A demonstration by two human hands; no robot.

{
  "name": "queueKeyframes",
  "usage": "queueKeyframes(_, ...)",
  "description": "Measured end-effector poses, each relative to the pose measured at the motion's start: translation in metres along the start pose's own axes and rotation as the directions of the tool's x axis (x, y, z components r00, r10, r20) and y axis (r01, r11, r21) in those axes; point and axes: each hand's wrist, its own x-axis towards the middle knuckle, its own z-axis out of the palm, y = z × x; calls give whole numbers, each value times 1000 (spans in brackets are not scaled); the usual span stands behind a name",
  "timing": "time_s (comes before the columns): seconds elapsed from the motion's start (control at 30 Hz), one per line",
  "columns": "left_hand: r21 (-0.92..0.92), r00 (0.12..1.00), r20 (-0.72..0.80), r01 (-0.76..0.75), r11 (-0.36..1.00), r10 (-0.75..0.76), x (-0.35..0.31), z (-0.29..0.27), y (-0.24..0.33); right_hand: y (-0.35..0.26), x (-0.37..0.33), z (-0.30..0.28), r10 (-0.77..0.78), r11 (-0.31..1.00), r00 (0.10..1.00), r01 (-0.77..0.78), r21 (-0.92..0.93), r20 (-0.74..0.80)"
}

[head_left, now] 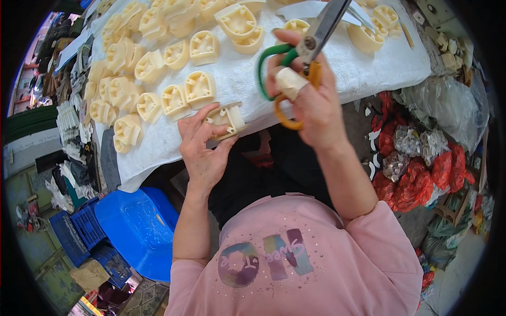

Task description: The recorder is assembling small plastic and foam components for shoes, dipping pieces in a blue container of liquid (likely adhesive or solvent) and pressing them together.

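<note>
My left hand [201, 150] is closed on a cream-coloured moulded plastic piece [232, 117] at the near edge of the white-covered table. The piece is hollow with small posts inside, and fingers partly hide it. Raised to the right of it, my right hand [319, 108] grips a pair of scissors [322, 36] with one green and one orange handle loop. Its blades point up and away, apart from the held piece. A pale wrap [290, 82] covers one finger of that hand. Similar cream pieces [203, 47] lie beyond my left hand, several of them stacked.
The table's white cloth [295, 108] hangs over the near edge. A blue plastic tub [139, 224] stands at lower left beside blue crates [87, 226]. Red plastic bags [414, 184] and clear plastic sheeting [448, 105] are on the right. A thin pointed stick [407, 35] rests at the table's far right.
</note>
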Motion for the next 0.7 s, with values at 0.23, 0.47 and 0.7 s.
queueKeyframes(0.23,-496,971,-126,117,860,-204,-38,-39,-15,-19,17,-16,16,103,910,410,-906,413)
queueKeyframes(0.47,-141,564,-599,624,768,-568,-167,-145,-88,7,8,-43,86,-444,842,511,-736,533)
queueKeyframes(0.7,-185,150,-639,922,340,-754,-345,-175,-169,26,5,-58,-52,-590,832,421,-689,553)
